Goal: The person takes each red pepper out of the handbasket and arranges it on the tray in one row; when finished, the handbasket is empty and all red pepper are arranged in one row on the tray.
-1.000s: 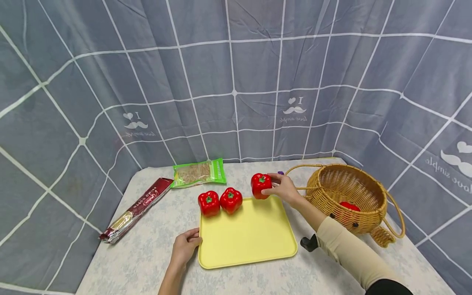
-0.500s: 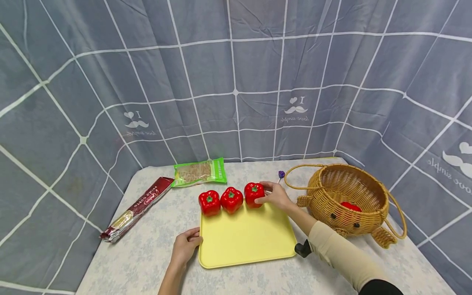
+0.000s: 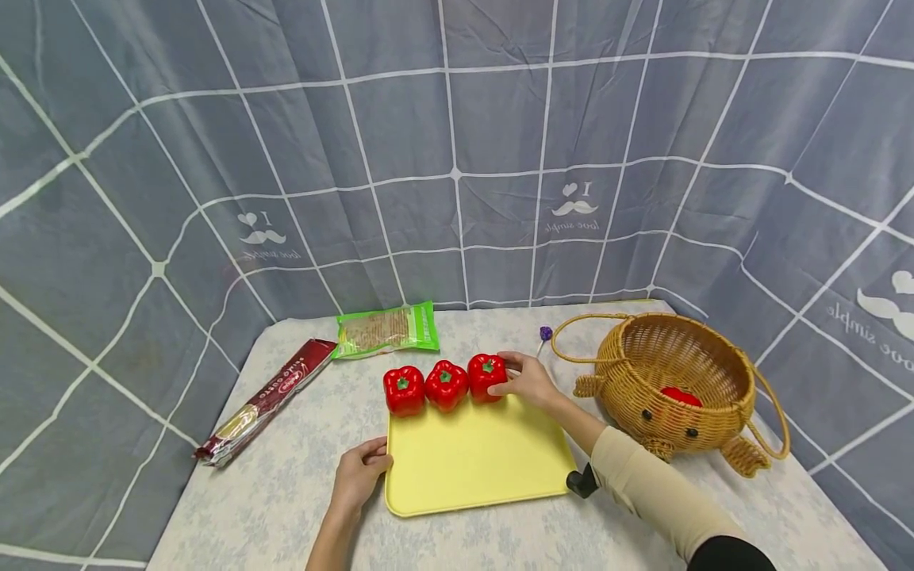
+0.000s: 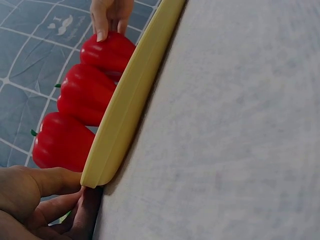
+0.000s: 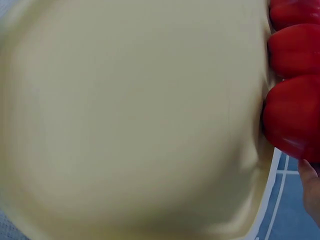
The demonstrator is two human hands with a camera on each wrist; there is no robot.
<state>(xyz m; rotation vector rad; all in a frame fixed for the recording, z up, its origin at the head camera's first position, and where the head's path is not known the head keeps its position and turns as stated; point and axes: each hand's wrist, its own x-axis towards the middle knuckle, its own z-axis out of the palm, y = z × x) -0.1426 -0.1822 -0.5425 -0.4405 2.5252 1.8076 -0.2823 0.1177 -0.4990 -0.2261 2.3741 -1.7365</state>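
Observation:
Three red bell peppers with green stems stand in a row along the far edge of a yellow tray (image 3: 478,460): a left one (image 3: 404,390), a middle one (image 3: 447,386) and a right one (image 3: 485,377). My right hand (image 3: 530,381) holds the right pepper from its right side, with thumb and fingers round it. At the tray's left edge my left hand (image 3: 359,473) pinches the rim; the left wrist view has its fingers (image 4: 57,181) at the tray's corner. Only part of the right hand's fingers (image 5: 311,187) shows in the right wrist view.
A wicker basket (image 3: 628,396) with a red thing (image 3: 681,396) inside stands at the right. Behind the row lies a green food packet (image 3: 385,331), with a long dark red packet (image 3: 267,403) to its left. A purple lollipop (image 3: 546,333) lies near the basket handle.
My right hand has brought the right pepper leftward and down, from above the tray's far edge to beside the middle pepper. The left hand has stayed at the tray's edge.

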